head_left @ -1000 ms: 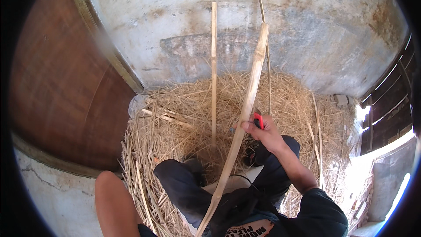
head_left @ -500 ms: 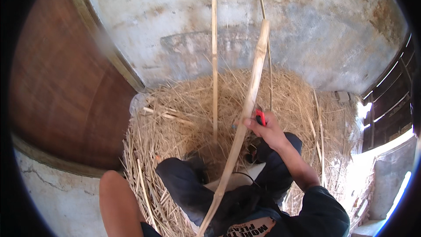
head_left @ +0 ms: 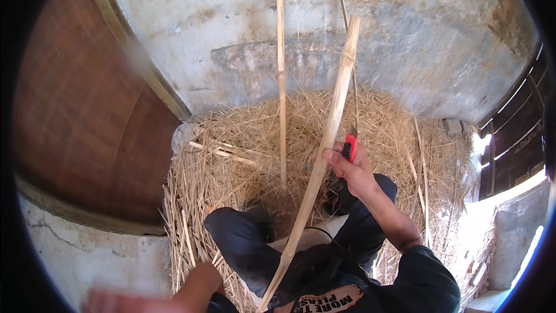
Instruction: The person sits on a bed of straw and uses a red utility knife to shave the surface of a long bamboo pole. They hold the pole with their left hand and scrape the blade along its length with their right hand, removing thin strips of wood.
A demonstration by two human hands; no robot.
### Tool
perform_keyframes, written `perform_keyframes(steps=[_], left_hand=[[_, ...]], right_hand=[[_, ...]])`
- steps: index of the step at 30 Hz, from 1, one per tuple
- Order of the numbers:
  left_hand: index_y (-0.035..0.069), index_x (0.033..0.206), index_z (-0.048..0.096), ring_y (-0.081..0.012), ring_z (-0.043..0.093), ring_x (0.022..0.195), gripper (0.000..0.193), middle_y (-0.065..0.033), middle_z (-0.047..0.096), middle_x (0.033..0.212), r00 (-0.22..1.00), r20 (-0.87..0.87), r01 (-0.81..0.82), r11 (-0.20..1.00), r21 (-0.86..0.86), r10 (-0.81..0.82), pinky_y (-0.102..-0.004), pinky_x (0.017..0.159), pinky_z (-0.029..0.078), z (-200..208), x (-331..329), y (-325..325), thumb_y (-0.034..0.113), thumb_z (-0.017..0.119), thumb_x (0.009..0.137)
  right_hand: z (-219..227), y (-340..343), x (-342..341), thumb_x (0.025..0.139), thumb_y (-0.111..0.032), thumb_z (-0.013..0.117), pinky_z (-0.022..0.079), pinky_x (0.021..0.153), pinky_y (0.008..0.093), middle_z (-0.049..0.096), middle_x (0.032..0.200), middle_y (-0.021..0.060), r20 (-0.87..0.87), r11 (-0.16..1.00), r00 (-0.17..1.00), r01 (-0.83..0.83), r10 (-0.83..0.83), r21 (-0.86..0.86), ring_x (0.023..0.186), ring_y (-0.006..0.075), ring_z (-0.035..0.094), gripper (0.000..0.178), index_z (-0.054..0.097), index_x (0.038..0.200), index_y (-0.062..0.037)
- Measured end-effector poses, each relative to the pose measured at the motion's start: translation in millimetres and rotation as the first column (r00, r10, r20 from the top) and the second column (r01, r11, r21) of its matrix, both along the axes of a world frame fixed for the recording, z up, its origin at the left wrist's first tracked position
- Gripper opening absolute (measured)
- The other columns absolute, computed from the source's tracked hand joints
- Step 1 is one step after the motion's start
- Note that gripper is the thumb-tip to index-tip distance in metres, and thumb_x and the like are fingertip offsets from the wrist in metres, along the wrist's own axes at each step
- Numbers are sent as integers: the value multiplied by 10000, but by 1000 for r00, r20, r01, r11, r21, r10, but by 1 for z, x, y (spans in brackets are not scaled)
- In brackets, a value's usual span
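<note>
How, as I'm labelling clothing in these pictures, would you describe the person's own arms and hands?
The right hand is bare, no glove or watch visible; its forearm is uncovered below a short, dark sleeve. The left hand is blurred but looks ungloved; another dark sleeve shows on that side.

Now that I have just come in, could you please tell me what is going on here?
A person sits with bent legs in front of loose straw. Their right hand grips a long bamboo strip together with a red-and-black knife. The strip slants up from the lap, in front of a stained wall. The left hand is blurred at the lower left, away from the strip. Another pale strip stands upright beyond the legs.
</note>
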State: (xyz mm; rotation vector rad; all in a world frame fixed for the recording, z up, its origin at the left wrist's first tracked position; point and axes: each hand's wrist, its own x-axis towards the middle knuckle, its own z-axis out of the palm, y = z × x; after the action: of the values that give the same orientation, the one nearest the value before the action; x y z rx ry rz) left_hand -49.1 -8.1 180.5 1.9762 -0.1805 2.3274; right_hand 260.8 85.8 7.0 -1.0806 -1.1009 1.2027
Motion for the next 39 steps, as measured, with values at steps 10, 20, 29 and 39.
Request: perform_keyframes(steps=[10,20,29,39], left_hand=[[-33,1384,481,-170,636,859,357,-92,598,1091,268,190,-24,-204,-979,-944,-293,726,530,-206,59,50,147,585,1093],[-23,1154,568,-71,476,613,373,0,513,753,695,73,-49,-148,-988,-715,-251,540,399,-178,60,21,327,445,1187],[-32,1146,577,-160,562,598,462,-61,575,715,786,-139,-159,20,-987,-602,-333,571,449,-166,73,12,407,436,1183],[-35,1062,530,-491,633,670,402,-223,585,708,816,-411,-390,136,-911,-407,-500,603,474,-153,81,5,347,470,1170]], right_hand=[[35,-9,10,1044,-244,708,242,515,243,465,636,-69,-173,998,985,21,-11,57,521,31,333,345,740,1183,70],[37,-39,10,915,-340,835,509,612,309,667,844,44,497,838,815,-26,-298,545,677,155,657,380,728,1174,-83],[33,-56,-14,815,-414,867,450,497,284,593,700,-33,690,655,499,-282,-524,701,555,137,615,394,798,1075,-126],[36,-55,-17,827,-409,865,433,489,276,562,666,-36,676,626,483,-291,-557,724,529,125,590,384,813,1073,-119]])
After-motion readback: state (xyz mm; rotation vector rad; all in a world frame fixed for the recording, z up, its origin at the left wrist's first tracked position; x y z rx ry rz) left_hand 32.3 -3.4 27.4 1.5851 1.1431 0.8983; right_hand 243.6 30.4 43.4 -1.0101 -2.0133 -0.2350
